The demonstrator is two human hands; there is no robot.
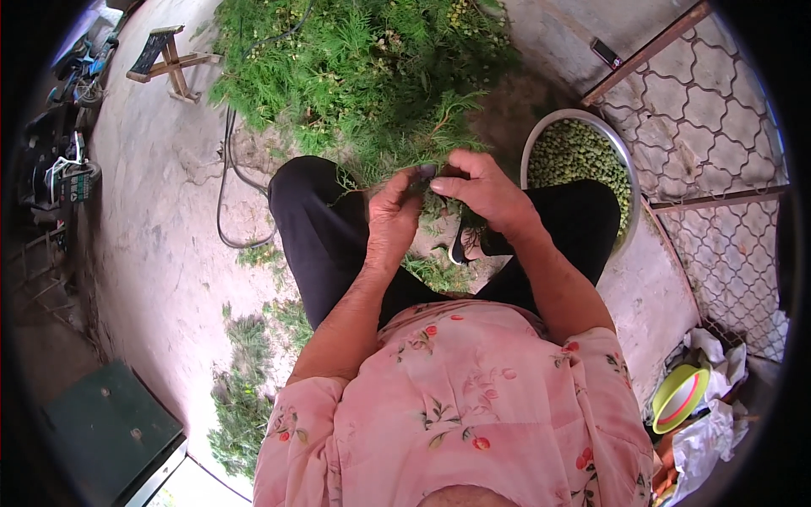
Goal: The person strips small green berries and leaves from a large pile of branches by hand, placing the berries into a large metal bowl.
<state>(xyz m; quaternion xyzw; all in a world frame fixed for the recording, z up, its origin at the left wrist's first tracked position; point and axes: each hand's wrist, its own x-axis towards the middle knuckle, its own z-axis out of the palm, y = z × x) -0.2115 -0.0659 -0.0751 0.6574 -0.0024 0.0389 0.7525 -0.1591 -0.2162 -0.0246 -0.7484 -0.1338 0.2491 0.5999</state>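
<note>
Evergreen sprig (446, 122), feathery and green, is near the centre of the frame, at the fingertips of both hands and just in front of the thickest greenery. The left hand (397, 203) is curled, thumb and fingers drawn together on it; the right hand (488, 193) pinches beside it, thumb against bent forefinger. A small dark patch shows between the fingertips, too small to identify. Holding the sprig from both sides probably steadies it, while keeping it low between the knees seems to spare the arms and leave the fingers in clear sight.

Black trousers (308, 232) cover the spread knees on either side, a posture that likely gives the hands room. A dark shoe (459, 247) shows in the gap below them.

Beyond the hands, a large heap of cut branches (363, 76) fills the top centre, presumably set there to be within easy reach. Right of centre, partly behind the right knee, a metal basin (624, 150) holds many small green cones (579, 152); its raised rim would keep them from rolling away, and its place suits the right hand.

Farther out, loose sprigs (241, 397) lie at lower left, a small stool (173, 63) stands at upper left, and a patterned metal grille (701, 101) spans the right side. A yellow-green tub (662, 397) sits tilted at lower right.
</note>
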